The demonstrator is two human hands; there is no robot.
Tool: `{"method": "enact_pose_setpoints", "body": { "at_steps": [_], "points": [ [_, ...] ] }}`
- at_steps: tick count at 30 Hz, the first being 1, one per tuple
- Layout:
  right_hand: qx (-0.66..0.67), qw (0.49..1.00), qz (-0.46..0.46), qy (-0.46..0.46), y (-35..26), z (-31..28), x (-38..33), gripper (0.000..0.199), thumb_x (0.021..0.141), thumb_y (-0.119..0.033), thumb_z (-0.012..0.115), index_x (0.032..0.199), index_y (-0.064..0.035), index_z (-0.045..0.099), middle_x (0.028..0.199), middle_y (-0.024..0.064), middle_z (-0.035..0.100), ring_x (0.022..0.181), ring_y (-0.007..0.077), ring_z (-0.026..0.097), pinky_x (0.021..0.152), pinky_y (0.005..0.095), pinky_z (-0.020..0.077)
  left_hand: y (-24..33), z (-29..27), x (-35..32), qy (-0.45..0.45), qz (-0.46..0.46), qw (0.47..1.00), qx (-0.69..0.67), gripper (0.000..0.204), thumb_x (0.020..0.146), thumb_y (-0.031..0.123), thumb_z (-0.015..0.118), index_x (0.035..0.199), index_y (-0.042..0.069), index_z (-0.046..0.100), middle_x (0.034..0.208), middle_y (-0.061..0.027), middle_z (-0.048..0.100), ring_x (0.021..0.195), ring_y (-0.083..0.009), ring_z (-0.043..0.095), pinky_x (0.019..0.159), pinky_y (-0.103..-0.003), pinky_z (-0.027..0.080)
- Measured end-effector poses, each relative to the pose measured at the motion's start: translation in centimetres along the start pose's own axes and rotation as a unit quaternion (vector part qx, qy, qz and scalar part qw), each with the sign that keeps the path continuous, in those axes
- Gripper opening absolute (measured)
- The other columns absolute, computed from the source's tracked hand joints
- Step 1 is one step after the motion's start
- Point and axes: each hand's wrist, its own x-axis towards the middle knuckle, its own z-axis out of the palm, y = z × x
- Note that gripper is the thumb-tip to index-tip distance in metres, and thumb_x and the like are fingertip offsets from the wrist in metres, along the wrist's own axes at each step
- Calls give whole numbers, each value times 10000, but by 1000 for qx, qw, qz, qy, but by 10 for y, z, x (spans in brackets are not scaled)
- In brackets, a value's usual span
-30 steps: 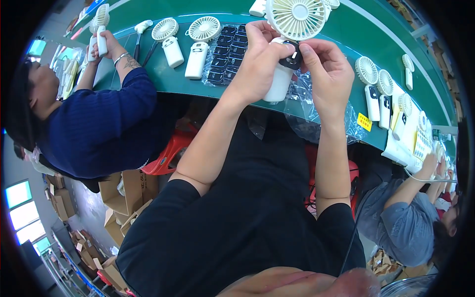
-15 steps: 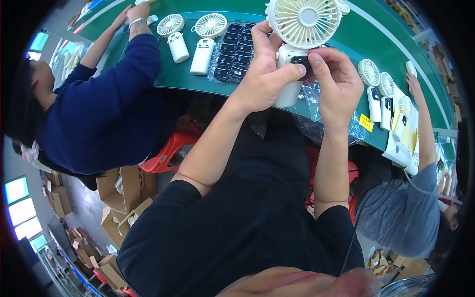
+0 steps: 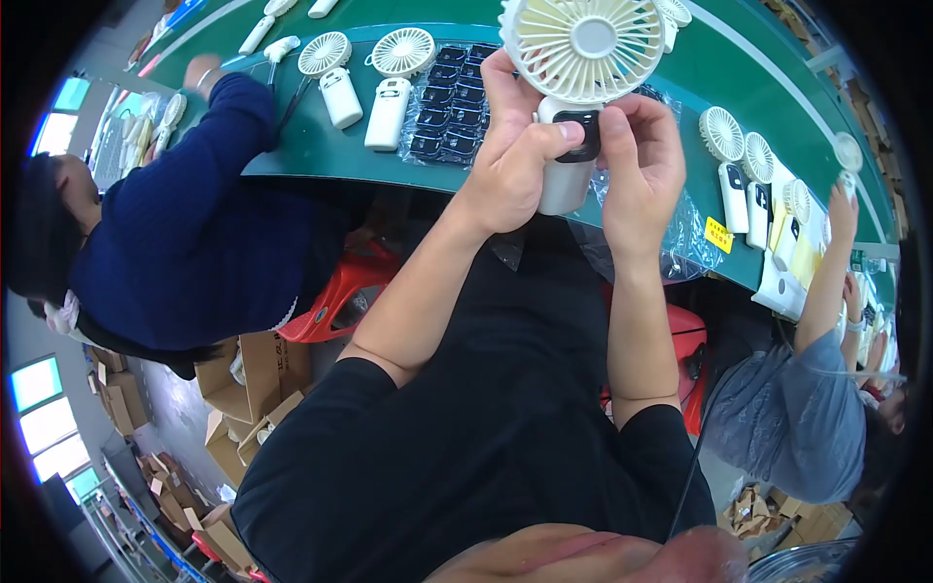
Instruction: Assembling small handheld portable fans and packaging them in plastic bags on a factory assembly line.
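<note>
A white handheld fan is held upright over the near edge of the green table, its round grille facing up at me. My left hand grips its handle from the left, with the thumb pressed on a glossy black cover panel at the handle's upper front. From the right, my right hand closes on the same handle, thumb beside the panel's right edge and fingers curled behind. The panel appears flush in the handle. Left of my hands, a clear plastic tray holds several black panels in rows.
Two white fans lie left of the tray on the green table. More fans lie at the right, near a yellow label and clear plastic bags. Co-workers sit at left and right.
The black panel, tilted at the handle before, now sits flat against it. Both hands and the fan have shifted slightly left. The co-workers' arms have moved.
</note>
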Motion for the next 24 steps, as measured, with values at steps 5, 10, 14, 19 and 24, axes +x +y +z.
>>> {"method": "enact_pose_setpoints", "body": {
  "at_steps": [5,10,14,19,24],
  "points": [
    [32,991,70,-108,-6,1,-10,318,1009,-216,580,1221,20,578,1098,50,633,986,82,567,850,223,447,0,4,-1,4,8,1000,-2,661,850,61,537,1397,56,165,1411,-135,356,1328,-193,376,1127,-367,287],
    [74,989,79,-103,-4,1,-12,381,1012,-226,561,1284,40,550,1131,59,633,1006,86,566,873,232,446,3,4,-4,-19,5,999,-30,640,870,54,529,1404,44,175,1396,-130,360,1316,-180,376,1124,-361,286],
    [73,994,44,-69,-3,7,-15,375,1005,-204,564,1288,41,553,1130,64,637,1015,91,566,884,237,443,-1,8,-4,-11,24,1000,5,587,901,43,506,1401,34,198,1389,-131,371,1305,-173,379,1122,-358,287],
    [53,995,62,-49,-3,10,-19,428,1020,-252,494,1319,51,538,1190,76,619,1071,119,558,916,272,432,-12,13,-8,21,73,996,52,695,900,116,507,1524,40,211,1443,-122,437,1288,-200,472,1097,-358,347],
    [40,997,53,-38,0,17,-13,356,1031,-225,482,1270,27,558,1118,58,630,1008,88,553,870,245,442,-20,8,0,29,79,996,-34,497,939,59,493,1370,31,247,1323,-132,457,1224,-172,474,1065,-345,372]
  ]
}}
